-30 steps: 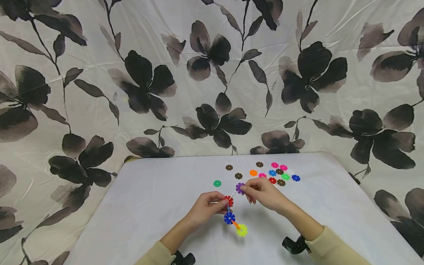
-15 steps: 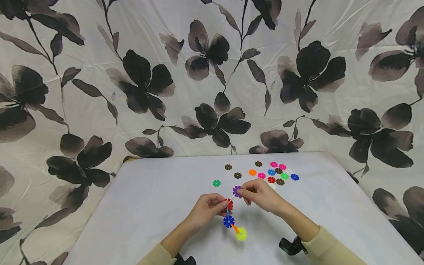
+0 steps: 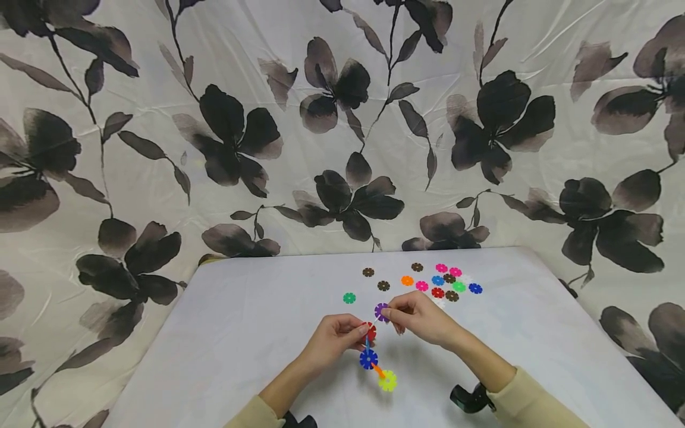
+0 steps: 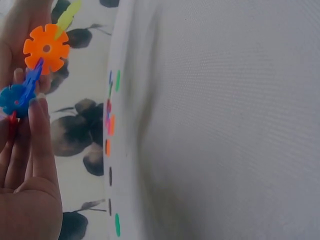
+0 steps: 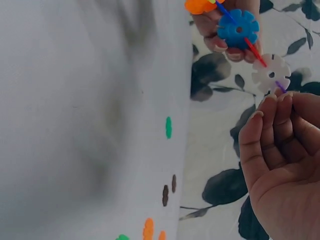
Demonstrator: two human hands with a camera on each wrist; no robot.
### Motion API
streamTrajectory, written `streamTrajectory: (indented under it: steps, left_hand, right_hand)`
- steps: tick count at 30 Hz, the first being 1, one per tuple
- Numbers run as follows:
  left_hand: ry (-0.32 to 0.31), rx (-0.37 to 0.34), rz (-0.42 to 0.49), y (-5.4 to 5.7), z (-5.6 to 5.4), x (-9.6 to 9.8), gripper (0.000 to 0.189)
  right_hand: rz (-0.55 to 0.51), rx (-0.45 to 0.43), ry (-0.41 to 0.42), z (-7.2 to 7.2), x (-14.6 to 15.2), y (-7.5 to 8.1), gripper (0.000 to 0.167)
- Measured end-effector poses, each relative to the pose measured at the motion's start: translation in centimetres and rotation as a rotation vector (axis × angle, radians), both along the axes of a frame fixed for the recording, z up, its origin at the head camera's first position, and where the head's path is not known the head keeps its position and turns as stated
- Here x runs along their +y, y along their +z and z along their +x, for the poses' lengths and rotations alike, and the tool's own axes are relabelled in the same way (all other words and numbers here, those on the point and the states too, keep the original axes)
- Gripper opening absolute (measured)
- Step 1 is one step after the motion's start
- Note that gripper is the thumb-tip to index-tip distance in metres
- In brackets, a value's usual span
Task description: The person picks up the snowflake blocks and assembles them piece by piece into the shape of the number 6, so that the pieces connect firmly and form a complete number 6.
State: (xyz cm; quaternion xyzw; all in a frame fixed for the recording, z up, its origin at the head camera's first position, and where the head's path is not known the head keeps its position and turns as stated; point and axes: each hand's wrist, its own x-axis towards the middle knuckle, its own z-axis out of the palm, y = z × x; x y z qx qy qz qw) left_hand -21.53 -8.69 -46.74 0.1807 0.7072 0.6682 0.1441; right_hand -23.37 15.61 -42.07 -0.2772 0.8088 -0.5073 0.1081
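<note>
A chain of slotted flower-shaped plastic discs hangs between my two hands above the table. My left hand (image 3: 334, 339) pinches it at the red disc (image 3: 370, 330) and the light blue disc (image 5: 232, 31). Below them hang a dark blue disc (image 3: 368, 359), an orange disc (image 4: 46, 48) seen edge-on from the head, and a yellow disc (image 3: 387, 381) at the bottom. On the other side, a white disc (image 5: 270, 75) joins the red one to a purple disc (image 3: 381, 311). The thumb and fingers of my right hand (image 3: 425, 319) grip that purple disc by its edge.
Loose discs lie flat towards the back of the white table (image 3: 241, 321): a green disc (image 3: 349, 298), an orange disc (image 3: 407, 280), a blue disc (image 3: 475, 288), and several pink, brown and other ones. A floral cloth (image 3: 342, 142) hangs behind the table.
My right hand has come slightly left and down with the purple disc, nearer my left hand. The linked chain sits a little lower in view. Both grips stay the same.
</note>
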Motion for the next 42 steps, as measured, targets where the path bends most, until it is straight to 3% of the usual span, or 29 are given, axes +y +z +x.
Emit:
streamTrajectory:
  steps: [10, 23, 30, 42]
  left_hand:
    - [-0.012, -0.029, 0.014, -0.3, -0.2, -0.5, 0.024]
    - [0.037, -0.051, 0.032, -0.4, -0.2, -0.8, 0.022]
    - [0.039, -0.039, 0.055, -0.3, -0.1, -0.8, 0.022]
    - [0.061, -0.041, 0.028, 0.0, 0.1, -0.8, 0.019]
  right_hand:
    - [0.067, -0.033, -0.048, -0.4, 1.1, -0.8, 0.022]
    - [0.148, 0.005, -0.144, -1.7, 6.4, -1.4, 0.026]
    - [0.21, 0.063, -0.196, -2.5, 8.9, -2.1, 0.026]
    - [0.394, 0.225, -0.375, -4.0, 13.2, -2.4, 0.015]
